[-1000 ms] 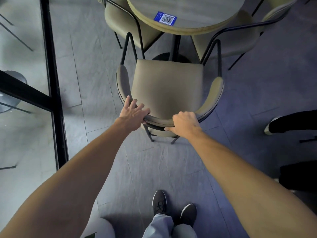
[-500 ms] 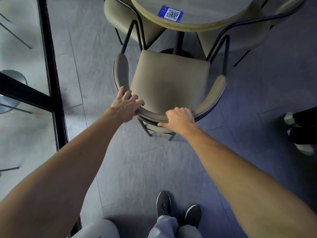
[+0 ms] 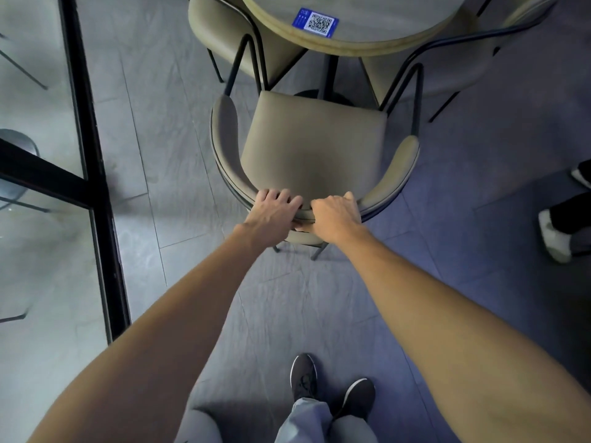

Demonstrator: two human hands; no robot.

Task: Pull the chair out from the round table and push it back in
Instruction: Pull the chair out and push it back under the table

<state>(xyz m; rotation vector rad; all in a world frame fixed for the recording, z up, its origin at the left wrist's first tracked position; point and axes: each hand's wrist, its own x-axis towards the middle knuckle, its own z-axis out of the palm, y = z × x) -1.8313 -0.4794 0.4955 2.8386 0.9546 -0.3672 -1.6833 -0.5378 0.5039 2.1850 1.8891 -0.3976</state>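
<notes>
Head view: pushing chair [image 3: 315, 148] nearer round table [image 3: 367, 14] than 1 s ago; left hand [image 3: 271, 215], right hand [image 3: 335, 215] curled round backrest [image 3: 391, 169].

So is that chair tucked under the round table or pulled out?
Pulled out. The chair shows its whole seat clear of the round table rim; the left hand and right hand grip its backrest.

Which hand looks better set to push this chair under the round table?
Right, though only slightly. The right hand wraps the backrest of the chair, fingers over the top and thumb behind. The left hand seems only to hook its fingers over the top edge.
</notes>
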